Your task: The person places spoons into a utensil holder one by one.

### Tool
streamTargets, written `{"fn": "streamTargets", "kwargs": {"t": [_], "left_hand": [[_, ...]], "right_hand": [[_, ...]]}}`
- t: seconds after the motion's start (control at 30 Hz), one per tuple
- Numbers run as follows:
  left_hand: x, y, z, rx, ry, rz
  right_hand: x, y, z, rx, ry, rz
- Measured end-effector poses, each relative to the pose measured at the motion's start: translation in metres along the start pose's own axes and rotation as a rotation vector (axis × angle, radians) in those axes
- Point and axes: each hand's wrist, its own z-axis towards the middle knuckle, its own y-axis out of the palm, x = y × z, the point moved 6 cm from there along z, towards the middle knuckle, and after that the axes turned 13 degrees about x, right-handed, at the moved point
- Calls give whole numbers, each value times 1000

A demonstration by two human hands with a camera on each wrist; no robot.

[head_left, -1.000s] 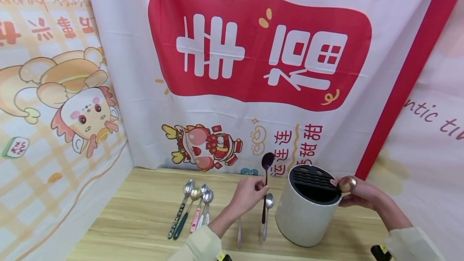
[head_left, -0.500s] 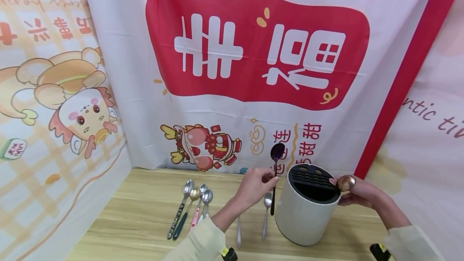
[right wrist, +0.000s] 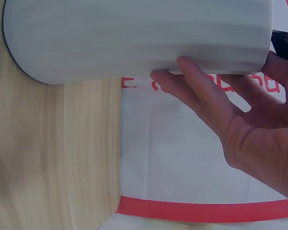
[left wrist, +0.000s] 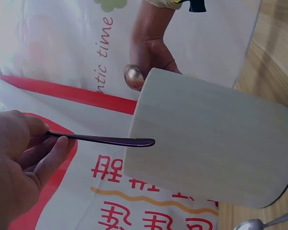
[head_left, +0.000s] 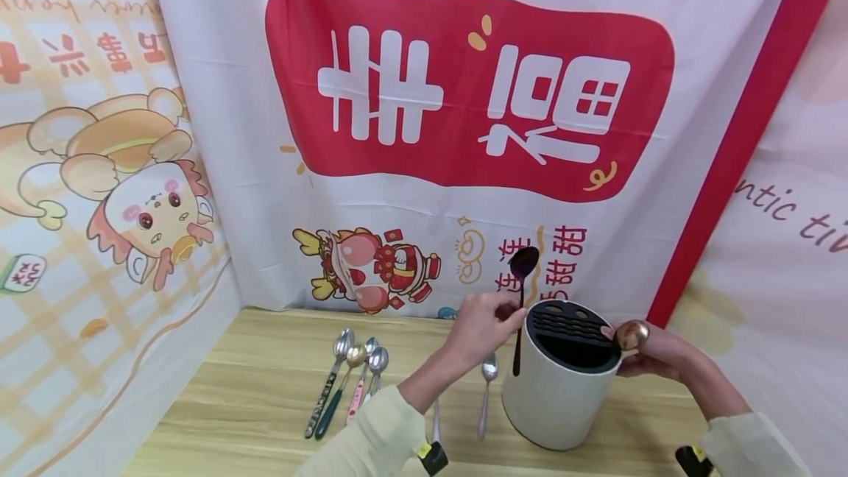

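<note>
My left hand (head_left: 486, 330) pinches a dark purple-black spoon (head_left: 523, 263) by its handle. The spoon is upright, bowl on top, and its handle end overlaps the left wall of a cream utensil holder (head_left: 553, 403) in the head view. Across the left wrist view the spoon's handle (left wrist: 105, 139) points toward the holder's wall. My right hand (right wrist: 249, 110) grips the holder's far right side, with the thumb at the rim and the fingers against the outer wall. A copper-coloured spoon (head_left: 632, 335) stands in the holder, its bowl above the rim by that thumb; its handle is hidden inside.
Left on the wooden table (head_left: 218, 396) lie several spoons (head_left: 358, 381) side by side. A silver spoon (head_left: 486, 389) lies just left of the holder; another handle (head_left: 436, 422) shows beside my left forearm. A printed cloth (head_left: 265, 256) hangs behind the table.
My left hand has moved right and a little up with the dark spoon, from above the silver spoon to the holder's left rim. The right hand and holder have stayed in place.
</note>
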Motion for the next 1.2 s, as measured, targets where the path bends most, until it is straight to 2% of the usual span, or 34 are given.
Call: {"fn": "streamTargets", "kwargs": {"t": [0.3,0.73,1.2], "left_hand": [[19,5,14,20,-4,-60],[38,21,28,76,107,15],[47,52,28,52,159,70]], "right_hand": [[-1,1,1,-5,1,2],[1,1,2,24,15,15],[3,0,2,25,15,4]]}}
